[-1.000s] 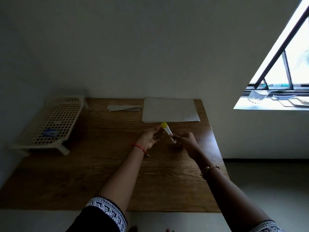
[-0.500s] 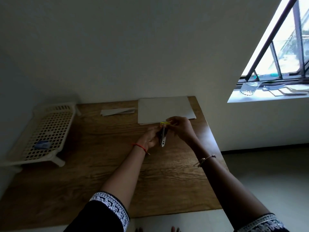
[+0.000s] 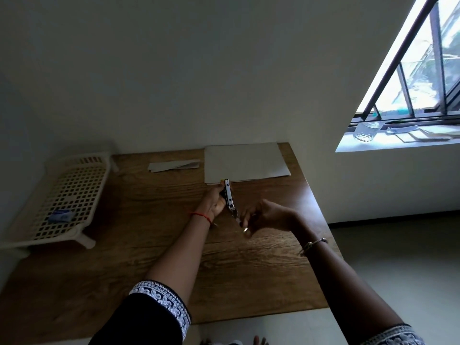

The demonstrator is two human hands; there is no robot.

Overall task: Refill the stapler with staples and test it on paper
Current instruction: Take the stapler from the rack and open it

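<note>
My left hand [image 3: 214, 202] grips a small metal stapler [image 3: 228, 196] above the wooden table [image 3: 139, 247], its nose pointing away toward the white paper sheet [image 3: 245, 161]. My right hand [image 3: 263, 216] is close behind the stapler's rear end, fingers pinched on a thin metal piece [image 3: 246, 229] that pokes out below them; I cannot tell whether this is the pusher rod or a staple strip. A small blue staple box [image 3: 61, 216] lies in the cream plastic tray [image 3: 62, 195] at the left.
A folded paper strip [image 3: 174, 166] lies near the table's far edge, left of the sheet. The wall runs along the back. The table's right edge drops to the floor. A window sill [image 3: 398, 143] with a glass and papers is at the right.
The stapler has turned from tilted with its yellow top showing to lengthwise with its metal side up. My right hand moved from the stapler's front back to its rear end.
</note>
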